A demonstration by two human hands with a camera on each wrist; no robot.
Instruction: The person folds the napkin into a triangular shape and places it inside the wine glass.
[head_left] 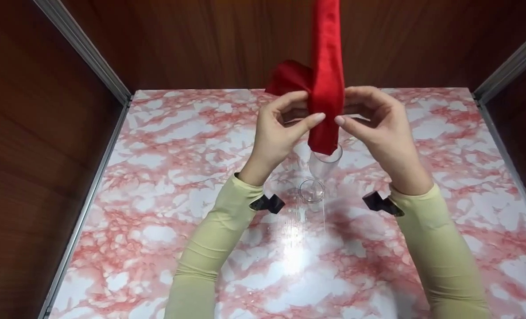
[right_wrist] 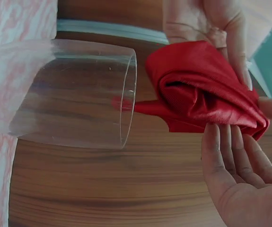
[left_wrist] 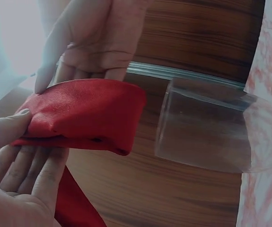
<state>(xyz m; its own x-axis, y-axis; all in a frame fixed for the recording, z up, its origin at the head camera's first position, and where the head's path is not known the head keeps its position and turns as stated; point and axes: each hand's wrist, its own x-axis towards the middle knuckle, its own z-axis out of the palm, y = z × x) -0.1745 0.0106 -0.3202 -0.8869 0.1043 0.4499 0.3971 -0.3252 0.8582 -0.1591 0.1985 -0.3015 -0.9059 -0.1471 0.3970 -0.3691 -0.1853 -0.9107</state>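
Between my two hands is a folded red satin napkin (head_left: 327, 102), held upright with its rolled lower end pointing down. My left hand (head_left: 278, 128) grips its left side, thumb at the front and fingers behind. The right hand (head_left: 380, 124) pinches the opposite edge the same way. A clear stemmed glass (head_left: 324, 167) stands below on the table; its rim is partly hidden behind the napkin in the head view. Both wrist views show a gap between the napkin's folded end (right_wrist: 188, 90) and the rim of the glass (left_wrist: 202, 127). A loose red tail of the napkin hangs off behind.
The table (head_left: 165, 230) has a red-and-white marbled top with a bright light reflection in front of the glass. Dark wood-grain panels (head_left: 201, 44) enclose its back and sides, with metal strips (head_left: 90, 53) along the corners. A small black camera mount sits on each wrist.
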